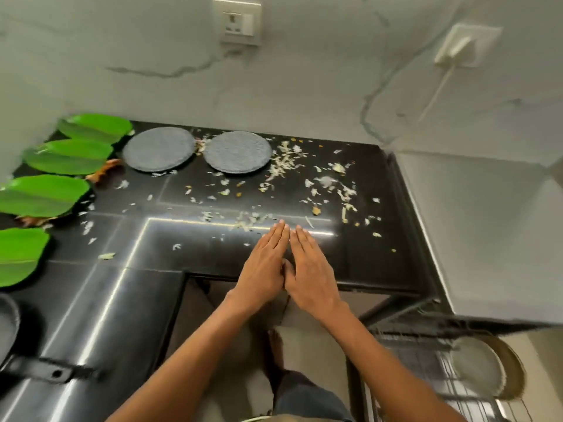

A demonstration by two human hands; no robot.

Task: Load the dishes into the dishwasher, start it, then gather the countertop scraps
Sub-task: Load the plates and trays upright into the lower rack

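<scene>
Both hands flat and side by side on the glossy black stone desk (170, 300), left hand (264, 274) and right hand (311, 277) with fingers straight and pressed together, inner edges touching, gripping nothing. Just beyond the fingertips, a thin drift of pale shredded vegetable scraps (286, 166), thickening further ahead and off to the right of the right hand, with small yellow and orange flecks mixed in. Further ahead still, two round grey textured plates (237, 152), lying flat, scraps touching the rim of the nearer-right one. Well off to the left of the left hand, a row of bright green leaf-shaped plates (42, 194) and, nearer the body, a dark pan with a black handle (45, 371). Below and to the right of the right hand, an open wire dishwasher rack (426, 357) holding a round metal plate (478, 368) on edge. Scraps likely very light, limp and slightly damp, so prone to sticking or scattering rather than rolling; no single piece worth pinching. Best handled probably by sweeping with the hand edges as a scraper, herding toward one heap near the desk edge, then scooping with a cupped palm. Slick surface likely to help sliding.
</scene>
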